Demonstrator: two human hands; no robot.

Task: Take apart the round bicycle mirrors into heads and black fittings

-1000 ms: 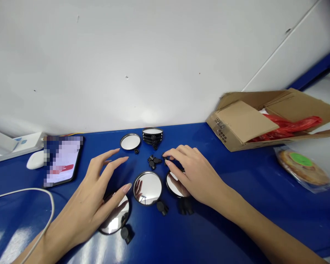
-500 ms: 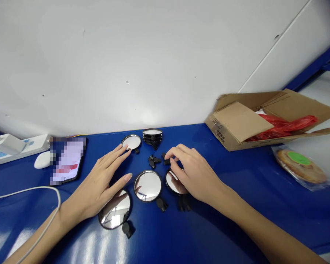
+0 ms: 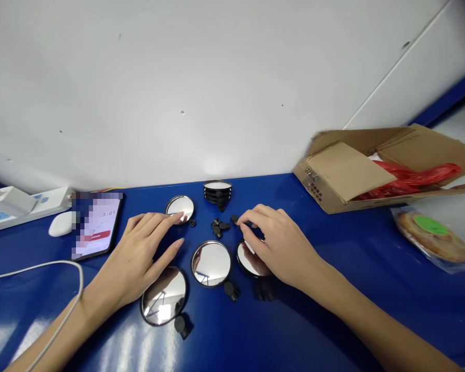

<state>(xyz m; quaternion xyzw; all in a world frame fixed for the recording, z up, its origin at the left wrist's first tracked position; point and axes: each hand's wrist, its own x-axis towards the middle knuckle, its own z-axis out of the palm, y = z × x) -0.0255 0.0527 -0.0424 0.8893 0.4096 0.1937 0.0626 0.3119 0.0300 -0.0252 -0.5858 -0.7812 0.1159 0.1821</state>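
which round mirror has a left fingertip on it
The back round mirror, just left of the mirror stack: the left hand has a fingertip on its glass and none on the others.

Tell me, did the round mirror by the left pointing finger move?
Yes. Judged against the mirror stack at the back, the round mirror has slid a little left and nearer the person.

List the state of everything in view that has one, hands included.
Left hand: open, fingertip at single back mirror
Right hand: fingers curled at black fitting, grip unclear
Single back mirror: face up
Mirror stack: piled, top one face up
Middle front mirror: face up, uncovered
Cardboard box: flaps open
Phone: screen lit
Pastry: wrapped in clear plastic
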